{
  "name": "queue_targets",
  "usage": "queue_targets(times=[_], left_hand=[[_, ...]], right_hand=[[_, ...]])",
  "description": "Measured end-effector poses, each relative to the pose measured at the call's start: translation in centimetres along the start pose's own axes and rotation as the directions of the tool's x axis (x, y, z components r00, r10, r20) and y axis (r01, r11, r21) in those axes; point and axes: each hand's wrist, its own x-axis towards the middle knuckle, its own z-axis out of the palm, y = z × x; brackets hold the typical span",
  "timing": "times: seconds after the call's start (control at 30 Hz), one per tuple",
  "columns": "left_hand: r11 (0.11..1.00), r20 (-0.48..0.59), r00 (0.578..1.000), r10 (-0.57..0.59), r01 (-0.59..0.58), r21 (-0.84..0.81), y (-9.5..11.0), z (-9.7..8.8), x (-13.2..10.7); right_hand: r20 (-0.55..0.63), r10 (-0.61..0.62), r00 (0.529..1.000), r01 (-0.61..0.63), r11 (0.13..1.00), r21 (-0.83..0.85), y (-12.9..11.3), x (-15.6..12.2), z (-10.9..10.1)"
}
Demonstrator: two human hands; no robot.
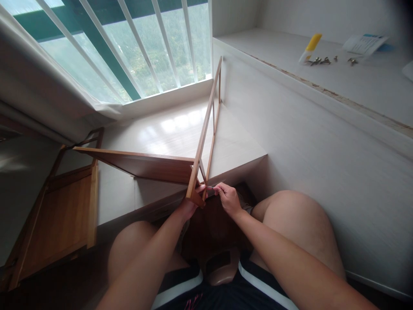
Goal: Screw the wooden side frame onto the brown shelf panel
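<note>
We note the left hand closed around the lower end of a slatted wooden frame, which slants up over the white sill toward the window. The right hand pinches the same corner, fingers narrow. A wooden board meets the frame there and juts left. Screws and a yellow-capped tube lie well apart on the upper ledge.

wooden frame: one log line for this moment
left grip holding wooden frame corner | right grip pinching same corner | panel touching frame
</note>
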Motion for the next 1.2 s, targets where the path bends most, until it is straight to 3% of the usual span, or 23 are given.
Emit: queue_targets(times=[0.27, 0.37, 0.43, 0.5, 0.57, 0.67, 0.8, 1.03, 1.2], left_hand=[[1.0, 0.024, 1.0, 0.012, -0.012, 0.007, -0.1, 0.0, -0.1], [1.0, -0.014, 1.0, -0.012, 0.012, 0.002, 0.3, 0.4, -0.3], [1.0, -0.037, 0.999, -0.023, 0.023, 0.001, 0.4, 0.6, -0.5], [1.0, -0.043, 0.999, -0.023, 0.023, 0.007, 0.6, 0.8, -0.6], [1.0, -0.032, 0.999, -0.012, 0.012, 0.012, 0.6, 0.9, -0.7], [1.0, -0.016, 1.0, 0.009, -0.009, 0.017, 0.6, 0.9, -0.7], [0.999, -0.02, 1.0, 0.017, -0.016, 0.03, 0.8, 1.0, -0.8], [0.999, -0.033, 0.999, 0.015, -0.013, 0.044, 0.9, 1.1, -1.0], [0.999, -0.051, 0.999, -0.008, 0.01, 0.032, 0.8, 0.8, -0.7]], right_hand=[[0.0, 0.041, 0.999, -0.041, 0.999, 0.019, -0.1, -0.3, 0.1], [0.041, 0.19, 0.981, -0.194, 0.969, 0.155, -0.5, -0.1, 0.3], [0.174, 0.37, 0.912, -0.408, 0.859, 0.31, -0.7, 0.4, 0.3], [0.351, 0.478, 0.805, -0.59, 0.708, 0.388, -0.8, 1.1, 0.1], [0.464, 0.496, 0.734, -0.671, 0.635, 0.384, -0.8, 1.8, -0.3], [0.541, 0.475, 0.694, -0.708, 0.588, 0.391, -1.1, 2.5, -1.1], [0.512, 0.451, 0.731, -0.675, 0.586, 0.449, -1.3, 2.6, -1.3], [0.277, 0.386, 0.88, -0.473, 0.768, 0.431, -0.8, 1.8, 0.0], [0.156, 0.345, 0.926, -0.378, 0.866, 0.329, -0.3, 0.9, 0.5]])
